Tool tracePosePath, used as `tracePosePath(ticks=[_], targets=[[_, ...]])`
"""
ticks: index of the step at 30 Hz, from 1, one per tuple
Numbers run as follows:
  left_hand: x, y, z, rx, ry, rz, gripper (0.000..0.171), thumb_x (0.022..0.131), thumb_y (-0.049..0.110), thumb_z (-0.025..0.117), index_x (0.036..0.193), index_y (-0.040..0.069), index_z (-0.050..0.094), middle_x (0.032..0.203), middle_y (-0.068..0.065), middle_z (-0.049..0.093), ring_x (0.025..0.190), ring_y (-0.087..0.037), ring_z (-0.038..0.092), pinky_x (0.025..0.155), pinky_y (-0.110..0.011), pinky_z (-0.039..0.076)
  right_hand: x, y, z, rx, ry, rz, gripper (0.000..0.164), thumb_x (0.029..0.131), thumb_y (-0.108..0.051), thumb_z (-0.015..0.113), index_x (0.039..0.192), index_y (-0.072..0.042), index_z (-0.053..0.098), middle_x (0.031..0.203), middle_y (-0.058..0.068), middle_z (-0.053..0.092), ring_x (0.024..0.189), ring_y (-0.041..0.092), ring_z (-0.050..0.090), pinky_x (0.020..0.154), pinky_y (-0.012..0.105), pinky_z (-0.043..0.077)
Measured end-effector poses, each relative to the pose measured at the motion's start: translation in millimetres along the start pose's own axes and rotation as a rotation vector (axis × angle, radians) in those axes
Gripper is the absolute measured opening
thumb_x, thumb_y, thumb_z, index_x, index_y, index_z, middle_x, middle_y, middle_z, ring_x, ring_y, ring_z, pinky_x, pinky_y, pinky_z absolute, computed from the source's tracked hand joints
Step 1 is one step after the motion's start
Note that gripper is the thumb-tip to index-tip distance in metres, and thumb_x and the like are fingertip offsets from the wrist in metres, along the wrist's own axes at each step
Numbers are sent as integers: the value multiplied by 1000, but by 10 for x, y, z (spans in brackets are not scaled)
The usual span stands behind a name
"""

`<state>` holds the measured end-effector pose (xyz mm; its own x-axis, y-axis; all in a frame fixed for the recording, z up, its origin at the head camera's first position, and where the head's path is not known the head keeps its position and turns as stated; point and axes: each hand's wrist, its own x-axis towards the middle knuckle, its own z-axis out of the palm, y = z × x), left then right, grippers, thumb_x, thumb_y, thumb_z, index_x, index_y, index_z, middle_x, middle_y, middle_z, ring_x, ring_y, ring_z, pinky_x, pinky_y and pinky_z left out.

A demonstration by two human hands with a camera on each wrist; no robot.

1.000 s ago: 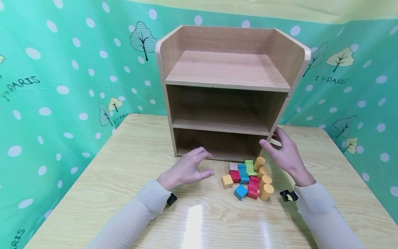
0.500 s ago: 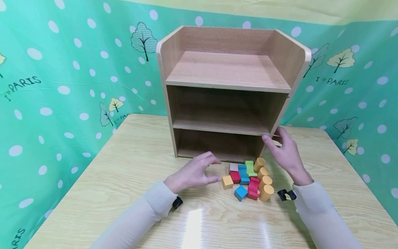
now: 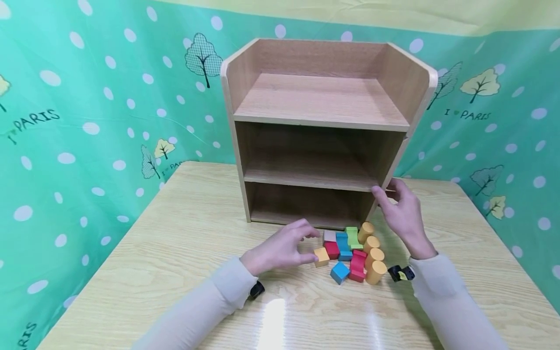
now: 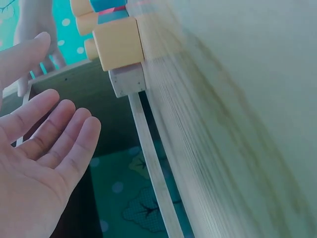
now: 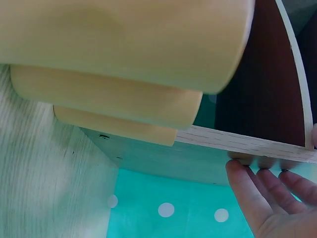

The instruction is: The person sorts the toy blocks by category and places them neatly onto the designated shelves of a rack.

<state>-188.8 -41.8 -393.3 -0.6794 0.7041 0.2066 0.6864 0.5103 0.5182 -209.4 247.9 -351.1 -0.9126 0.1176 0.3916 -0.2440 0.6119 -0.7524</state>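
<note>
My left hand (image 3: 284,248) hovers just left of the block group, fingers loosely bent and thumb apart, holding nothing. Its thumb tip is beside a yellow cube (image 3: 322,257); the left wrist view shows a gap between hand and cube (image 4: 119,44). My right hand (image 3: 403,216) pinches the right side panel of a wooden shelf (image 3: 323,119), thumb at the front edge and fingertips (image 5: 235,166) against the outer face. Beside the yellow cube lie a red cube (image 3: 332,250), a blue cube (image 3: 340,272) and a pale lilac cube (image 3: 329,236).
Blue (image 3: 343,247), green (image 3: 352,238) and red (image 3: 358,266) notched blocks lie in front of the shelf. Several yellow cylinders (image 3: 376,272) stand in a row on their right. A patterned green cloth (image 3: 109,97) hangs behind the wooden table (image 3: 175,233).
My left hand has moved right, up to the yellow cube. My right thumb has shifted slightly right onto the shelf's side panel edge. The blocks have stayed in place.
</note>
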Motion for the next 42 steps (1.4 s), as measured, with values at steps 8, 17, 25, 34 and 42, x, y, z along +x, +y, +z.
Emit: tracePosePath(ticks=[8, 17, 25, 34, 42], targets=[[42, 59, 42, 7, -1, -26, 50, 81, 34, 76, 122, 10, 60, 114, -1, 59, 103, -16, 57, 87, -23, 47, 7, -15, -6, 20, 20, -1, 55, 93, -46, 56, 132, -7, 51, 122, 13, 56, 108, 31, 56, 69, 7, 43], [104, 123, 74, -66, 20, -100, 46, 79, 31, 79, 117, 10, 64, 110, -1, 61, 98, -13, 57, 83, -21, 47, 7, -21, 1, 11, 11, -1, 56, 93, -47, 55, 133, -9, 50, 122, 12, 56, 109, 31, 56, 73, 15, 49], [122, 148, 128, -184, -15, -186, 43, 77, 28, 80, 113, 9, 65, 106, 0, 62, 95, -12, 58, 82, -22, 49, 6, -21, 1, 13, 5, 2, 56, 93, -47, 55, 135, -10, 49, 122, 13, 55, 110, 32, 56, 72, 16, 50], [129, 163, 190, -205, -16, -275, 43, 75, 25, 82, 111, 7, 65, 100, 0, 63, 88, -11, 56, 79, -21, 47, 15, -5, 3, 38, 17, -22, 53, 94, -44, 55, 130, -5, 52, 117, 14, 57, 105, 31, 58, 67, 8, 46], [150, 154, 235, -214, -21, -271, 40, 75, 22, 82, 107, 5, 66, 96, 0, 62, 85, -9, 55, 77, -19, 46, 7, 1, -3, 33, 20, -17, 52, 94, -44, 55, 129, -6, 53, 117, 13, 58, 104, 28, 58, 69, 7, 45]])
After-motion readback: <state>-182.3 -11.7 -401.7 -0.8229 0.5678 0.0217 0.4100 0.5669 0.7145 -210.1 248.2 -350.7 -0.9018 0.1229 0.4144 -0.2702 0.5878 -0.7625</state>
